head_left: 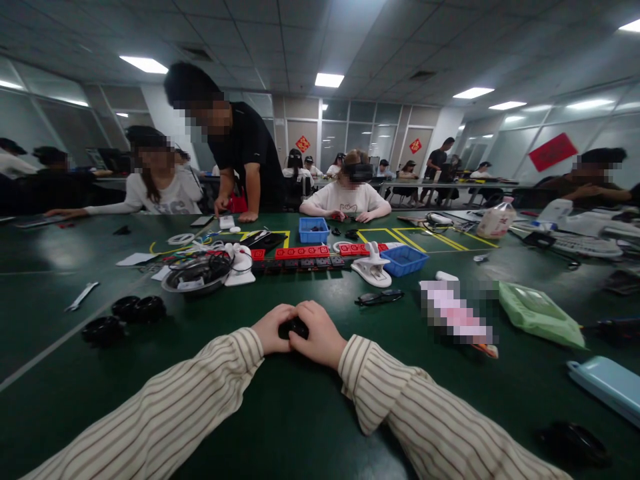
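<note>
In front of me, over the green table (300,427), my left hand (271,331) and my right hand (320,335) meet around a small black rounded part (293,327). The fingers of both hands curl over it from either side, and most of it is hidden, so its kind is not clear. Several similar-looking black round parts (139,309) lie on the table to the left. Another black round part (575,443) is at the lower right. A pair of black-framed glasses (379,298) lies beyond my right hand.
Ahead stand red power strip sockets (303,252), blue trays (404,261) and a white clip base (371,272). Left are a metal bowl of cables (195,277) and a wrench (81,297). Right are a green wipes pack (540,315) and a light-blue case (607,387). People sit opposite.
</note>
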The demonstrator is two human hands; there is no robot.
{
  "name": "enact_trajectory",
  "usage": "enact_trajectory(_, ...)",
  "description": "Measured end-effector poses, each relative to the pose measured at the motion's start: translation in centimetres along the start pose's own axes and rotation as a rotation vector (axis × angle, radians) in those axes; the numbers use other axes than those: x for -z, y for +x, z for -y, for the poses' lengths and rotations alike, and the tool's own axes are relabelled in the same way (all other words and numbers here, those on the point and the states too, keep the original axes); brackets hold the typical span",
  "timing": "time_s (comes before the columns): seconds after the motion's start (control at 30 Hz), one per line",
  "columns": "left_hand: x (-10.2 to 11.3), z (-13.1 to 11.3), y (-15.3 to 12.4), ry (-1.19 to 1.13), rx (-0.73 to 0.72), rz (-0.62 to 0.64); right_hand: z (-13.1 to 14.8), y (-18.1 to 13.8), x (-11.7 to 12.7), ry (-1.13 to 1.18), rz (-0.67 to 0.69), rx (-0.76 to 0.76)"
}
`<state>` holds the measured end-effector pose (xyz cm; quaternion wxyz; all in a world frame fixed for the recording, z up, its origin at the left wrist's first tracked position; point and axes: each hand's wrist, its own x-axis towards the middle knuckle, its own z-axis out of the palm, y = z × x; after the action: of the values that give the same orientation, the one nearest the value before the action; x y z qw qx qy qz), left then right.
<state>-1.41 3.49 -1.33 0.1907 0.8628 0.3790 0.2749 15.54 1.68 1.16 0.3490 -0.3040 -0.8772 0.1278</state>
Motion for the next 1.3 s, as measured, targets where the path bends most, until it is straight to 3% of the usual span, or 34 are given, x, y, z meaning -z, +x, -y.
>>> enact_trajectory(0.13,0.09,-0.61,0.07,-0.010,0.021,0.004,0.21,-0.05,0.14,0.010,0.014,0.025)
enact_trajectory(0.33,-0.01,-0.58,0.26,0.126,-0.001,-0.071,0.36,-0.08,0.23,-0.066,-0.028,-0.044)
enact_trajectory(0.63,-0.14,-0.62,0.30,0.184,0.020,-0.060,0.08,-0.10,-0.39,-0.099,-0.039,-0.147)
enact_trajectory(1.03,0.24,-0.02,0.09,-0.058,0.016,-0.003,0.39,0.00,0.22,0.034,0.027,0.015)
enact_trajectory(1.3,-0.10,-0.24,0.38,0.085,-0.001,-0.089,0.30,-0.12,0.21,-0.105,-0.040,-0.125)
